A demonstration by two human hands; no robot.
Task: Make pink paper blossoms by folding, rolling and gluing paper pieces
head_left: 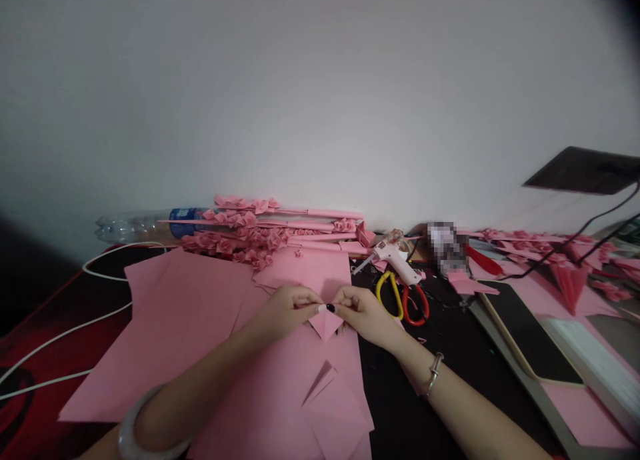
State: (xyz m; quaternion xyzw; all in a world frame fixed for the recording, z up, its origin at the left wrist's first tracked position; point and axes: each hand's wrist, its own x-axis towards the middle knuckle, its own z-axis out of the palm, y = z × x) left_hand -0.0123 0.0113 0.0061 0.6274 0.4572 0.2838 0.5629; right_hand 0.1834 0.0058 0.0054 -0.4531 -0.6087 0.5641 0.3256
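Observation:
A small folded piece of pink paper (pixel 326 324) hangs point-down between my two hands, above larger pink sheets. My left hand (pixel 295 307) pinches its upper edge between thumb and fingers. From the other side my right hand (pixel 359 311) pinches the same edge, and the two thumb tips nearly meet. Fingers of both hands partly hide the top of the fold. Below lies a second folded pink paper (pixel 335 410) on the pink sheets (pixel 280 387).
Behind lie pink paper flowers (pixel 250 237) and a clear bottle (pixel 135 227). A white glue gun (pixel 397 260) and scissors with yellow and red handles (pixel 416 305) sit beyond my right hand. A phone (pixel 530 330) and white cable (pixel 50 340) flank the work area.

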